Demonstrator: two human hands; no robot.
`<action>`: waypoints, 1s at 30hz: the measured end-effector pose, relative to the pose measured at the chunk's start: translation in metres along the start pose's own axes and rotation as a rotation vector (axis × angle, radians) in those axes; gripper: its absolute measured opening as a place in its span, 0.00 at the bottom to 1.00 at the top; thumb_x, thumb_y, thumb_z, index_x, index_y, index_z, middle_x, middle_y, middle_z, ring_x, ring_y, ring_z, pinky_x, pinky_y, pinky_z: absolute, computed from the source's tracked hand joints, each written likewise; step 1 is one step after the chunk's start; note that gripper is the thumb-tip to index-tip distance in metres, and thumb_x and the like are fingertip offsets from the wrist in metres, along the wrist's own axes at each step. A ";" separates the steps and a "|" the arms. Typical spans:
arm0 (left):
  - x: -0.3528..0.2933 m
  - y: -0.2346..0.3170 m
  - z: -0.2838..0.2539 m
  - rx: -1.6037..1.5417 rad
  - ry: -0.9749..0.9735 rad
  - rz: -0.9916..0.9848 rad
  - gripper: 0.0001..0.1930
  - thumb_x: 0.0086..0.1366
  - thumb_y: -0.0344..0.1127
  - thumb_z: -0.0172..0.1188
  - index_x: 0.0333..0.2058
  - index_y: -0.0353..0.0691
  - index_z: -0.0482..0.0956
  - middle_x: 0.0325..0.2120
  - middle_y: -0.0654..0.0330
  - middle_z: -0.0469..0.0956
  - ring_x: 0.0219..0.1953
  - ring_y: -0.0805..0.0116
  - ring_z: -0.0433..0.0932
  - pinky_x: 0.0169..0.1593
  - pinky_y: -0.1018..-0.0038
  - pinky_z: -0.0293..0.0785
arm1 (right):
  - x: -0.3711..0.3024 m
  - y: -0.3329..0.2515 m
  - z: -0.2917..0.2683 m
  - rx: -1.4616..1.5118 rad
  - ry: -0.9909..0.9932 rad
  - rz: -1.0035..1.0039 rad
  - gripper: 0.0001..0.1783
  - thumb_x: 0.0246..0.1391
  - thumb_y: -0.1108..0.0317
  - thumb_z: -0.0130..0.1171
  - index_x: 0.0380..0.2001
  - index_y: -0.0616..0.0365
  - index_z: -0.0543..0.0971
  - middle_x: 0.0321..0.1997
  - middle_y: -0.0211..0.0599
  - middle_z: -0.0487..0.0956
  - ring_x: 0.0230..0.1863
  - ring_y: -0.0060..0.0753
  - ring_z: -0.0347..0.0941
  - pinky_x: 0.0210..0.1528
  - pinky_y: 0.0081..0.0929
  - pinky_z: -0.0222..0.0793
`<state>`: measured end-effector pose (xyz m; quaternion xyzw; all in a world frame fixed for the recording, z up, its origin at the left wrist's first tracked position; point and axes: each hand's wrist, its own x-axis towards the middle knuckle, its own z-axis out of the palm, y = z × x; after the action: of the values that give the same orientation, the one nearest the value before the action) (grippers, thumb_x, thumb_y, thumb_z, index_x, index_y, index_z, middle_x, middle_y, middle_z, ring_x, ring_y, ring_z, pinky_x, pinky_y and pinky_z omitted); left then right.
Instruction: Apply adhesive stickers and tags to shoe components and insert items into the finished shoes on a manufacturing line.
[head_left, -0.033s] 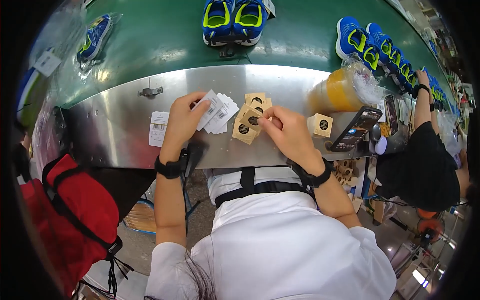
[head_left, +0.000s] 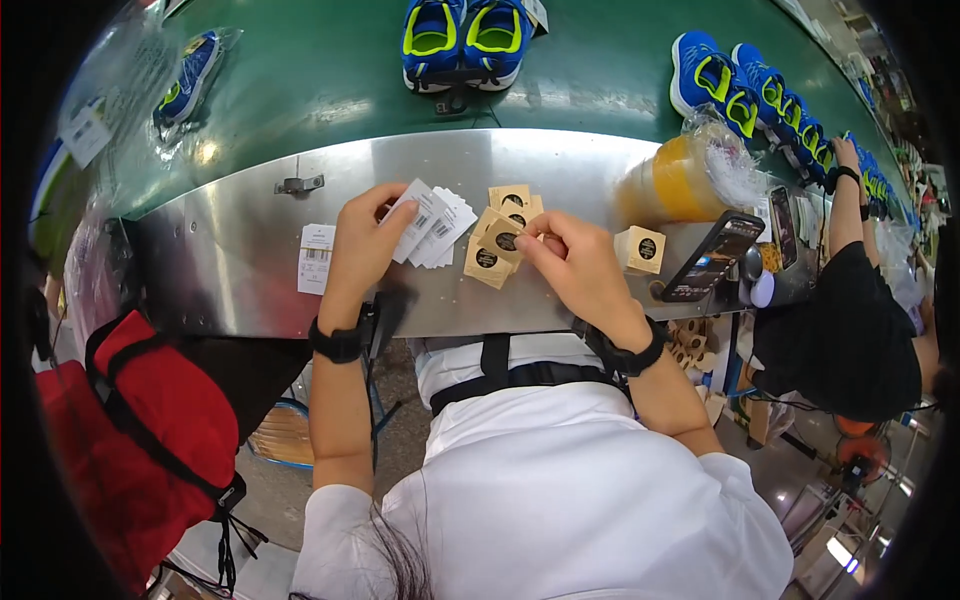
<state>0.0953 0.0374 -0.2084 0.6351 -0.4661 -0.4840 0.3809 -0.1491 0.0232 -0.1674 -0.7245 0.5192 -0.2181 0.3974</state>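
Note:
My left hand (head_left: 372, 232) pinches a white printed tag (head_left: 416, 214) between thumb and fingers, over a fanned pile of white tags (head_left: 446, 236) on the metal ledge. My right hand (head_left: 578, 258) has thumb and index finger closed on the edge of a kraft-brown card (head_left: 501, 237) with a black round print. That card lies over a loose pile of similar brown cards (head_left: 486, 268). Left of my left hand lies a separate stack of white tags (head_left: 316, 262). A small stack of brown cards (head_left: 640, 250) sits to the right of my right hand.
Beyond the metal ledge (head_left: 240, 220) runs a green belt (head_left: 320, 80) carrying blue shoes (head_left: 466, 42) and a row of more shoes (head_left: 735, 90). A yellow-banded container (head_left: 672, 180) and a propped phone (head_left: 715, 258) stand at right. Co-workers sit close on both sides.
The pair of blue shoes on the green belt has shifted very slightly left. Both my hands keep their places and their hold.

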 end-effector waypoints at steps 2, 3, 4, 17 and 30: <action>-0.016 0.019 -0.002 -0.183 -0.061 0.011 0.06 0.59 0.29 0.58 0.33 0.33 0.79 0.31 0.62 0.79 0.32 0.77 0.74 0.39 0.80 0.70 | -0.001 -0.004 -0.006 0.177 -0.049 0.116 0.07 0.51 0.68 0.59 0.28 0.62 0.77 0.13 0.32 0.65 0.16 0.24 0.59 0.22 0.25 0.56; -0.021 0.027 -0.001 -0.372 -0.120 0.023 0.05 0.59 0.28 0.57 0.32 0.34 0.79 0.33 0.61 0.79 0.33 0.76 0.75 0.41 0.79 0.70 | -0.002 -0.005 -0.008 0.177 -0.045 0.121 0.07 0.51 0.68 0.59 0.28 0.62 0.77 0.13 0.32 0.65 0.16 0.24 0.59 0.22 0.25 0.56; -0.024 0.035 0.005 -0.372 -0.126 0.023 0.05 0.59 0.28 0.57 0.32 0.34 0.79 0.33 0.61 0.79 0.33 0.76 0.75 0.41 0.79 0.70 | -0.004 -0.007 -0.011 0.225 -0.044 0.132 0.07 0.51 0.68 0.59 0.28 0.62 0.77 0.13 0.29 0.63 0.16 0.20 0.57 0.22 0.24 0.55; -0.034 0.071 0.069 -0.621 0.102 0.141 0.14 0.54 0.19 0.62 0.40 0.31 0.75 0.32 0.58 0.79 0.32 0.76 0.77 0.38 0.82 0.73 | -0.020 -0.035 -0.044 0.422 0.114 0.064 0.10 0.59 0.73 0.49 0.43 0.59 0.76 0.29 0.32 0.77 0.26 0.15 0.67 0.28 0.16 0.63; -0.041 0.079 0.088 -0.515 0.007 0.182 0.10 0.56 0.23 0.63 0.38 0.30 0.76 0.33 0.60 0.78 0.34 0.76 0.77 0.40 0.82 0.74 | -0.014 -0.034 -0.047 0.072 0.237 -0.233 0.13 0.48 0.77 0.58 0.40 0.58 0.73 0.22 0.33 0.78 0.13 0.25 0.68 0.17 0.22 0.64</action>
<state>-0.0112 0.0518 -0.1448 0.4745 -0.3817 -0.5482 0.5733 -0.1689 0.0245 -0.1113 -0.7343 0.4665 -0.3652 0.3313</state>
